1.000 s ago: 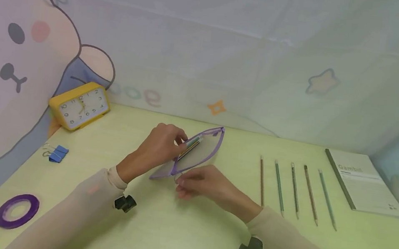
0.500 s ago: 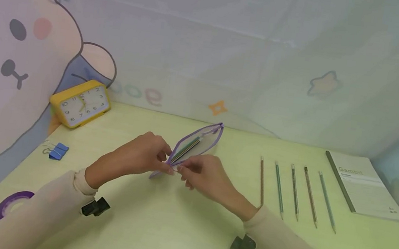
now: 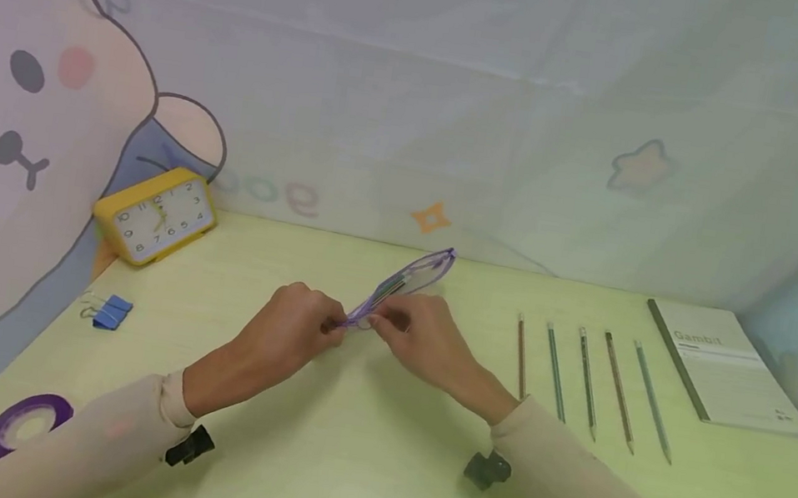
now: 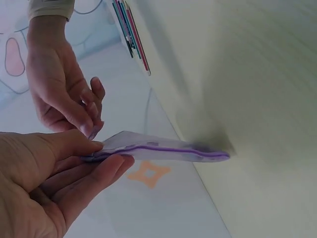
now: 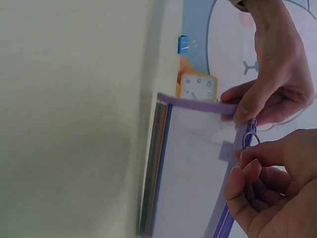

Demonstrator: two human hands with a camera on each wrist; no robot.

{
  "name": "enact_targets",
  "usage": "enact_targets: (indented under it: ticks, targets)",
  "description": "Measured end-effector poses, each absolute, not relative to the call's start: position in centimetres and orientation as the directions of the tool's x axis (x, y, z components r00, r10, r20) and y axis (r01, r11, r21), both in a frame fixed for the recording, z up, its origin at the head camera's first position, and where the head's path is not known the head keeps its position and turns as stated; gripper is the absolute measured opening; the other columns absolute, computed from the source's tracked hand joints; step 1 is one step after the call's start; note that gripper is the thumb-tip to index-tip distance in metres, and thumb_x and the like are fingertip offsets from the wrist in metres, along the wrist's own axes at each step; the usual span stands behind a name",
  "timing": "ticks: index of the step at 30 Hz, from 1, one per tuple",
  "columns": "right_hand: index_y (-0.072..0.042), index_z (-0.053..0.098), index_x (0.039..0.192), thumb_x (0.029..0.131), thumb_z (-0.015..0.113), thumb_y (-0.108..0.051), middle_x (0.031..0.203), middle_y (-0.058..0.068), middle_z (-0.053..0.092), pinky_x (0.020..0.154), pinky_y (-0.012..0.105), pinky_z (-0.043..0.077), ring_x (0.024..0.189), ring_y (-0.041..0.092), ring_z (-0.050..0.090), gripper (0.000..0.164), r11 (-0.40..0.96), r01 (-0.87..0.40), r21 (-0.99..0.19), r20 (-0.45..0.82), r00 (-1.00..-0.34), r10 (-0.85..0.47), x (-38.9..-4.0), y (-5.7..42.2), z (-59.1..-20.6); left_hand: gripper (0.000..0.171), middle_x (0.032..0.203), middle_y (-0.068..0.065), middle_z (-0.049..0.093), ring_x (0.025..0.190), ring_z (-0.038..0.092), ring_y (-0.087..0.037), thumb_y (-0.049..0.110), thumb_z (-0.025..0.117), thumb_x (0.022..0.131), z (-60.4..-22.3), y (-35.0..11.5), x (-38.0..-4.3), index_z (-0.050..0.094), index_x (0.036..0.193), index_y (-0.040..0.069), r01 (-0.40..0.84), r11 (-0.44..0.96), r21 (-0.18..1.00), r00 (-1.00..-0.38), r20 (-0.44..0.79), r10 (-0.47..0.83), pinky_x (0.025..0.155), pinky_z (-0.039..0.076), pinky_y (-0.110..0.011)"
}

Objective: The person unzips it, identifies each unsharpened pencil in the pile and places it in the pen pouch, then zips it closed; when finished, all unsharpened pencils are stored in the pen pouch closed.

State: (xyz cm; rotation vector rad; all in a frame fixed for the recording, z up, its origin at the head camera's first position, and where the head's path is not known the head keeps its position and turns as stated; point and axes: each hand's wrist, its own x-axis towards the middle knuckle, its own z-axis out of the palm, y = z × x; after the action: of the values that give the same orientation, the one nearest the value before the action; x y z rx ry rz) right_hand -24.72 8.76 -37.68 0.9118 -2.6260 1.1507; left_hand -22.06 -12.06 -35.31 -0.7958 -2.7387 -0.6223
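A clear, purple-trimmed zipper pouch (image 3: 406, 279) stands tilted between my hands in the head view, its mouth narrow and partly open. Several pencils (image 5: 156, 168) lie inside along its bottom edge. My left hand (image 3: 291, 323) pinches the pouch's near end between thumb and fingers, as the left wrist view (image 4: 54, 168) also shows. Just beside it, my right hand (image 3: 425, 337) pinches the ring-shaped zipper pull (image 5: 251, 138) at the end of the purple zipper. In the head view the fingertips partly hide the pull.
Several pencils (image 3: 586, 383) lie in a row on the right, beside a notebook (image 3: 731, 368). On the left are a yellow alarm clock (image 3: 159, 216), a blue binder clip (image 3: 112, 312) and a purple tape roll (image 3: 4, 433), partly behind my sleeve. A fabric backdrop (image 3: 404, 98) hangs behind the table.
My left hand has moved from the pouch's upper side down to its near end. My right hand has stayed by the zipper pull. The pouch's mouth has become narrower.
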Motion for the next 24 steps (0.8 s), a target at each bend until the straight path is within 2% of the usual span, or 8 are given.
enact_targets:
  ticks: [5,9,11,16,18,21,24]
  targets:
    - [-0.004,0.077,0.094,0.096,0.065,-0.010,0.084,0.008,0.076,0.070,0.027,0.056,0.072,0.011,0.066,0.014,0.604,-0.542,-0.585,0.324,-0.838,-0.438,-26.7,12.3,-37.7,0.012,0.065,0.000,0.070,0.054,0.048,-0.002,-0.003,0.072,0.083,-35.3,-12.0,-22.0,0.079,0.076,0.004,0.562,0.768,0.307,-0.816,0.359,0.454,0.052,0.038,-0.016]
    - [0.001,0.076,0.094,0.096,0.064,-0.010,0.082,0.015,0.075,0.061,0.028,0.051,0.063,0.014,0.061,0.017,0.702,-0.457,-0.547,0.247,-0.889,-0.386,-28.8,17.5,-37.7,0.019,0.057,0.005,0.053,0.054,0.036,-0.003,-0.006,0.069,0.083,-35.2,-12.3,-22.3,0.074,0.069,0.007,0.577,0.758,0.306,-0.805,0.370,0.463,0.052,0.029,-0.017]
    - [0.001,0.076,0.096,0.097,0.062,-0.012,0.084,0.016,0.075,0.059,0.029,0.050,0.062,0.015,0.062,0.019,0.751,-0.391,-0.532,0.193,-0.920,-0.342,-29.4,20.3,-37.6,0.019,0.058,0.006,0.055,0.055,0.037,-0.001,-0.006,0.070,0.082,-35.3,-12.4,-22.6,0.075,0.069,0.007,0.582,0.753,0.306,-0.798,0.391,0.458,0.054,0.031,-0.017]
    - [-0.001,0.075,0.100,0.101,0.057,-0.017,0.092,0.016,0.075,0.068,0.037,0.053,0.076,0.021,0.066,0.024,0.817,-0.290,-0.498,0.086,-0.954,-0.286,-28.6,24.1,-36.8,0.021,0.058,0.007,0.054,0.055,0.035,-0.001,-0.008,0.068,0.081,-35.6,-12.3,-23.6,0.073,0.068,0.007,0.617,0.727,0.303,-0.771,0.422,0.478,0.057,0.032,-0.018]
    - [-0.002,0.075,0.100,0.101,0.056,-0.019,0.091,0.013,0.074,0.069,0.036,0.050,0.076,0.019,0.063,0.026,0.826,-0.264,-0.498,0.035,-0.958,-0.285,-27.7,24.3,-36.3,0.024,0.057,0.006,0.043,0.056,0.028,-0.004,-0.009,0.065,0.081,-35.6,-12.2,-24.1,0.067,0.064,0.008,0.628,0.722,0.292,-0.764,0.411,0.498,0.056,0.027,-0.020]
    - [-0.004,0.074,0.094,0.101,0.056,-0.022,0.084,0.009,0.072,0.063,0.032,0.046,0.069,0.016,0.056,0.026,0.826,-0.212,-0.523,-0.042,-0.961,-0.274,-26.0,24.0,-35.9,0.022,0.059,0.006,0.054,0.055,0.037,-0.003,-0.008,0.067,0.082,-35.8,-12.1,-25.1,0.072,0.067,0.007,0.629,0.733,0.258,-0.765,0.372,0.525,0.056,0.034,-0.020]
    - [-0.003,0.074,0.090,0.099,0.059,-0.019,0.078,0.008,0.070,0.058,0.030,0.046,0.064,0.014,0.055,0.023,0.813,-0.192,-0.549,-0.097,-0.952,-0.290,-24.4,23.1,-36.1,0.011,0.073,0.000,0.073,0.063,0.057,-0.006,-0.002,0.075,0.083,-36.1,-12.2,-26.0,0.079,0.077,0.006,0.639,0.743,0.199,-0.765,0.264,0.587,0.062,0.049,-0.024]
